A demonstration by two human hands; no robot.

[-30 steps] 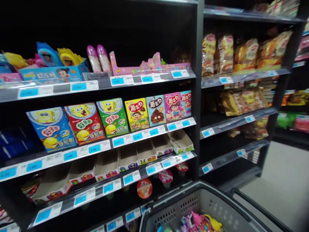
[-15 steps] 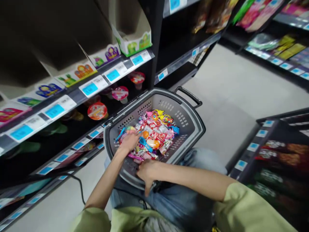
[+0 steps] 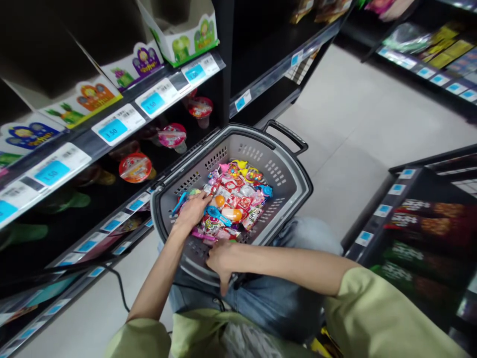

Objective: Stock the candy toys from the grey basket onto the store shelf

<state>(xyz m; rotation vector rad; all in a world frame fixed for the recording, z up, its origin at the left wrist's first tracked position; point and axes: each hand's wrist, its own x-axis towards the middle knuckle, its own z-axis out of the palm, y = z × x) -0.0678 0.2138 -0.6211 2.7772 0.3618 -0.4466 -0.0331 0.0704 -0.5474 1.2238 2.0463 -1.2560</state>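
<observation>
A grey shopping basket (image 3: pixel 286 211) with a black handle (image 3: pixel 288 133) rests against my knees, holding a heap of small wrapped candies (image 3: pixel 236 199). My left hand (image 3: pixel 193 210) reaches inside, its fingers stretched out and lying on the left part of the heap. Just right of those fingers are a blue plastic piece (image 3: pixel 218 216) and an orange-and-white capsule (image 3: pixel 232 215). Over the basket's near rim sits my right hand (image 3: pixel 220 256), thumb outside and fingers inside; the fingertips are partly hidden. A pink plastic piece (image 3: pixel 203 235) lies close to it.
On the left, a shelf (image 3: pixel 122 117) carries display boxes (image 3: pixel 190 42) above, with lidded jelly cups (image 3: pixel 136 167) below. A low rack of dark packets (image 3: pixel 428 219) stands at right. Pale floor (image 3: pixel 346 114) stretches beyond the basket. A black cord (image 3: pixel 119 278) hangs at lower left.
The view has shifted, so the shelf and basket sit slightly further left and higher. My left hand's fingers look more extended over the candies; my right hand stays on the rim.
</observation>
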